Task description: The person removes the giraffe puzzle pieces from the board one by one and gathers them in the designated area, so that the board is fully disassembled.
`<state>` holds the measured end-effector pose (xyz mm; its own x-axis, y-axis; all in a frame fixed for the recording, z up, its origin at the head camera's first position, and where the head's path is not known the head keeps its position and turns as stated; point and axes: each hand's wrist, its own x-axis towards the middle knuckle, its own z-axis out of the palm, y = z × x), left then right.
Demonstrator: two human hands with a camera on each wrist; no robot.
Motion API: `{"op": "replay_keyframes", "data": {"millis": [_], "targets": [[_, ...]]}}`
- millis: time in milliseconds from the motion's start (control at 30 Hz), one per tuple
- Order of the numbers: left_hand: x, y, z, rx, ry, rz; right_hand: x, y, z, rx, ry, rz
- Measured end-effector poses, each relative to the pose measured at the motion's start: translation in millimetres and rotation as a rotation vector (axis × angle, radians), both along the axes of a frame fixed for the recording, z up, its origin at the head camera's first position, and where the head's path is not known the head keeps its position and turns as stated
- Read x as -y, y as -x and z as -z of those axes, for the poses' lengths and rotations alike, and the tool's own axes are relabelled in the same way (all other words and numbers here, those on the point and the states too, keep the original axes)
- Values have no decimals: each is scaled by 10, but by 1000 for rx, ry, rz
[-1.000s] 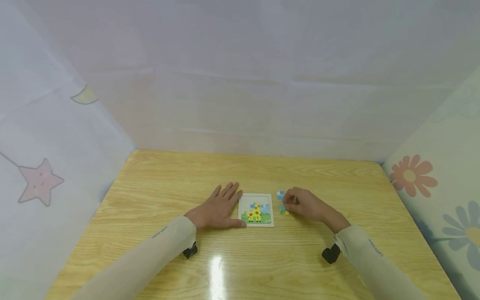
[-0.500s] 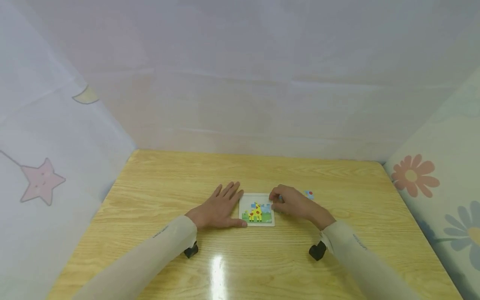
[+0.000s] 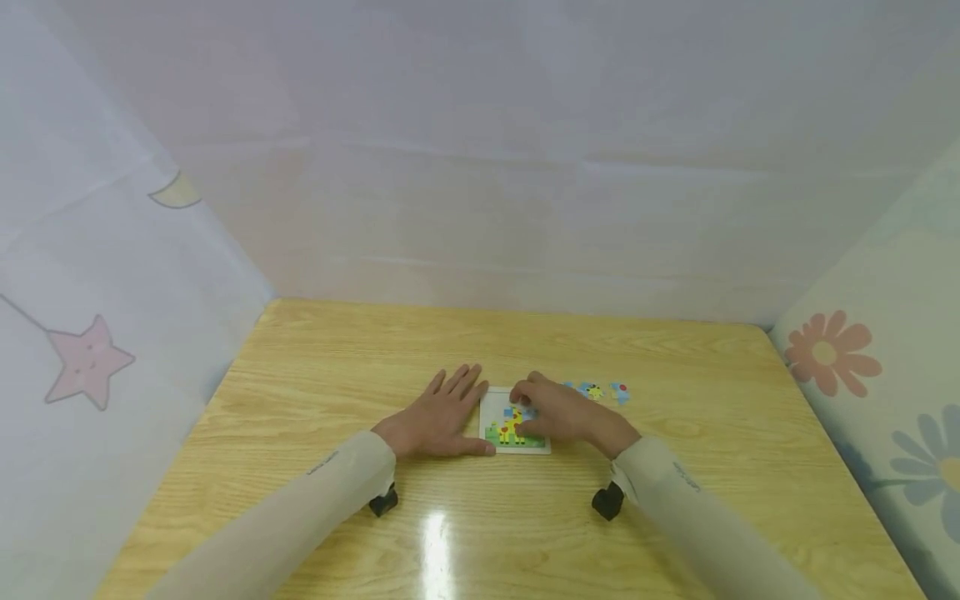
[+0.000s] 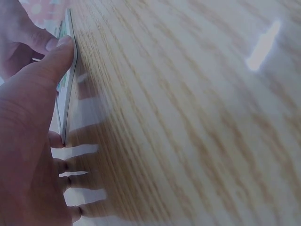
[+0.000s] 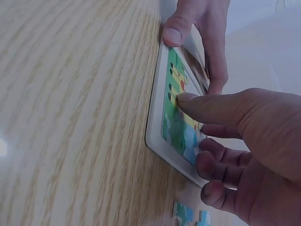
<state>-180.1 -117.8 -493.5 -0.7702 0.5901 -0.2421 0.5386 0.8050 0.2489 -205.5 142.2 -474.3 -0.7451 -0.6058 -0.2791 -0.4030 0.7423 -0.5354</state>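
Observation:
A small giraffe jigsaw puzzle point(image 3: 512, 432) sits part-filled in its white frame tray point(image 5: 155, 134), the upper left of the tray showing bare white. My left hand point(image 3: 437, 419) lies flat with fingers spread at the tray's left side; its thumb point(image 4: 61, 56) rests on the near left corner. Over the tray's right half, my right hand point(image 3: 557, 410) bends down with thumb and index finger around a puzzle piece, which is mostly hidden by the fingers. In the right wrist view its thumb point(image 5: 211, 108) overlaps the giraffe, while the other fingers curl beyond.
Loose puzzle pieces, among them a giraffe-head piece point(image 3: 593, 392) and a blue one with a red spot point(image 3: 619, 392), lie right of the tray. All this is on a wood-grain table point(image 3: 480, 517), with printed cloth point(image 3: 480, 208) hanging behind and at both sides.
My right hand has moved left from the loose pieces, across the tray's right edge, to above the puzzle, uncovering pieces behind it. My left hand has stayed in place at the tray.

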Motion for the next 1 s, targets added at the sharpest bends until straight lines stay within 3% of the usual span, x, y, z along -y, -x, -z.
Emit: {"op": "replay_keyframes", "data": {"millis": [233, 467, 800, 1000], "targets": [[4, 2, 1, -4, 1, 0, 87, 22, -32, 3, -74, -11], [-5, -3, 7, 3, 1, -2, 129, 43, -77, 37, -82, -18], [0, 1, 34, -8, -3, 3, 133, 23, -67, 105, 29, 2], [10, 2, 25, -24, 13, 5, 117, -12, -47, 66, 71, -36]]}}
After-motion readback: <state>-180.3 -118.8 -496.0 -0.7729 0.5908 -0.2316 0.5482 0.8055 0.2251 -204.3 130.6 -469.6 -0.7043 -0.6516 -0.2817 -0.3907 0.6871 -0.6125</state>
